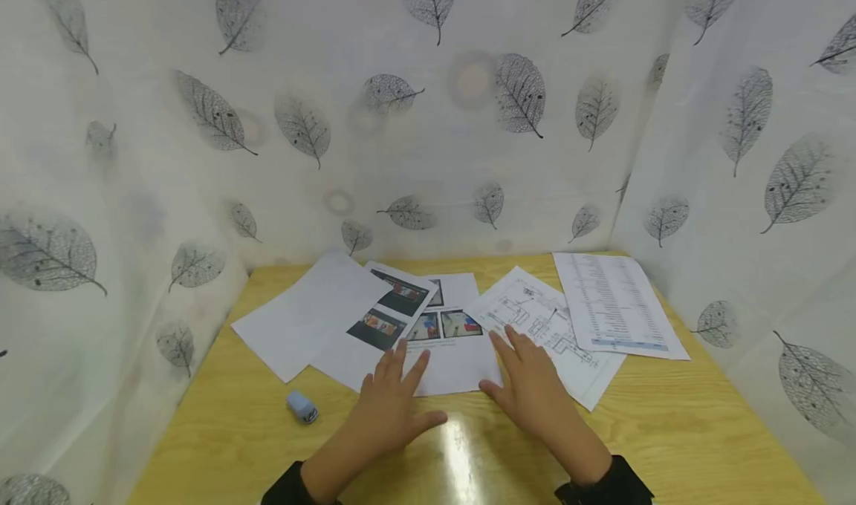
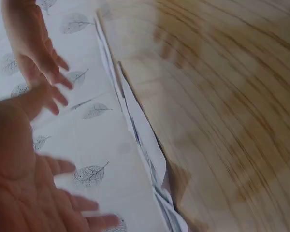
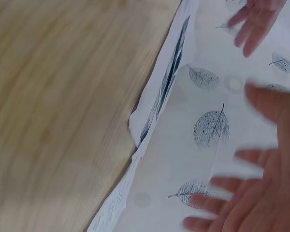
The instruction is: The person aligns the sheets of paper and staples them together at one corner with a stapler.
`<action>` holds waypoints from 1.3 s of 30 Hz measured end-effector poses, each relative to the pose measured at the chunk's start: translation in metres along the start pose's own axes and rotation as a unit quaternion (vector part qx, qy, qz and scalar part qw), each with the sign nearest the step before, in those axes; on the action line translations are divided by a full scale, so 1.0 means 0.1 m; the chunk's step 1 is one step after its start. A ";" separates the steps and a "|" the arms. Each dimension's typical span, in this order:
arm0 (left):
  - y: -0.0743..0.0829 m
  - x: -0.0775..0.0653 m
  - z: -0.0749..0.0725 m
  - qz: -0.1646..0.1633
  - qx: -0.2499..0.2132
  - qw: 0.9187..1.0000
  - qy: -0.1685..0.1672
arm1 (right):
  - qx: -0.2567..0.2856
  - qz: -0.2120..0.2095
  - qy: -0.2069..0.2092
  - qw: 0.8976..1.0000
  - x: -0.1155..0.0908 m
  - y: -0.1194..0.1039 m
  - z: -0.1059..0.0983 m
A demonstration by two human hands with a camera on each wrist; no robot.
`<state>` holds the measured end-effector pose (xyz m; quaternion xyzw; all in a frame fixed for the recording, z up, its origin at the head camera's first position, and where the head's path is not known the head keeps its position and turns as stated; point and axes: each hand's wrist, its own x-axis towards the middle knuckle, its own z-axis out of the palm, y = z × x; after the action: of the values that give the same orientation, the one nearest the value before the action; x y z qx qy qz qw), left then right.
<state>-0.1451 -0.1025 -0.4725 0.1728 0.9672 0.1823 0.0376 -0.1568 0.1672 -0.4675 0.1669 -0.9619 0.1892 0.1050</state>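
Both hands are held out over the near part of a wooden table, fingers spread and holding nothing. In the head view my left hand (image 1: 391, 401) overlaps the near edge of a sheet with colour photos (image 1: 461, 364). My right hand (image 1: 528, 386) is between that sheet and a sheet with line drawings (image 1: 555, 319). The wrist views show the left palm (image 2: 29, 193) and the right palm (image 3: 261, 198) raised above the tabletop. Another photo sheet (image 1: 348, 364) and a blank white sheet (image 1: 314, 312) overlap at the left.
A printed table sheet (image 1: 615, 304) lies at the back right, over part of the drawing sheet. The small grey-blue stapler (image 1: 302, 407) sits left of the left hand. Leaf-patterned curtains (image 1: 428, 156) enclose the wooden table (image 1: 695, 431) at the back and sides.
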 end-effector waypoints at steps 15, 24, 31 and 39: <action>-0.33 0.32 -0.17 -0.215 -0.313 0.925 -0.029 | 0.281 0.295 -0.138 0.903 0.53 0.08 -0.05; -0.36 0.45 -0.14 -0.262 -0.428 0.864 -0.038 | 0.294 0.356 -0.155 0.874 0.64 0.11 0.12; -0.40 0.52 0.00 -0.286 -0.437 0.853 -0.007 | 0.320 0.376 -0.140 0.858 0.71 0.12 0.23; -0.43 0.51 0.13 -0.247 -0.407 0.879 -0.006 | 0.268 0.326 -0.109 0.900 0.71 0.15 0.44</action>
<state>-0.2050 -0.1181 -0.5010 -0.1008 0.8187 0.5439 0.1540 -0.2336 0.1431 -0.4941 -0.1150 -0.8809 0.4439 -0.1170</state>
